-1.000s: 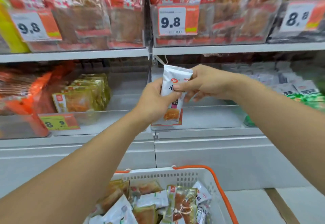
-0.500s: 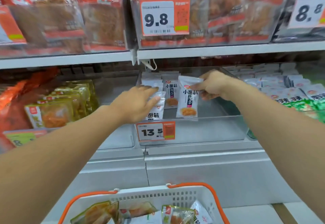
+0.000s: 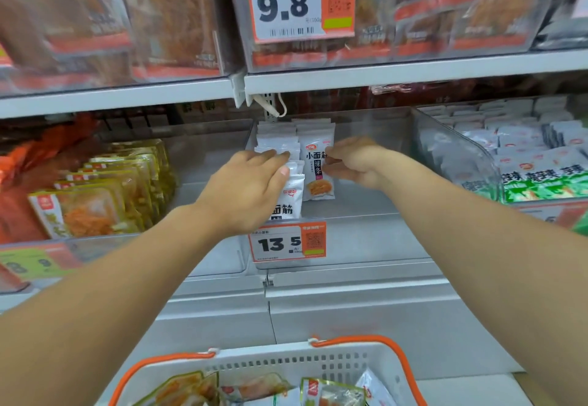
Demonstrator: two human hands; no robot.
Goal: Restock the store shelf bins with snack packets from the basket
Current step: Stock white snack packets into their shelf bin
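The upright white snack packet [image 3: 318, 170] stood in the clear shelf bin [image 3: 366, 243], right hand [image 3: 353, 163] pinching its edge from three o'clock. At nine o'clock, left hand [image 3: 251, 189] lay flat-fingered on neighbouring packets [image 3: 291, 197]. Basket [image 3: 318, 362] waited at six.

Quick count of what's on show: two hands, a left hand [image 3: 251, 187] and a right hand [image 3: 351, 163], both reaching into one clear bin [image 3: 366, 240]. White packets [image 3: 318, 167] stand in two rows there, exact number hard to tell since they overlap. One white basket [image 3: 318, 362] with two orange handles [image 3: 397, 358]. Two price tags read clearly, a 9.8 tag [image 3: 299, 1] and a 13.5 tag [image 3: 288, 241]. Yellow packets [image 3: 92, 205] on the left look like roughly six or seven.
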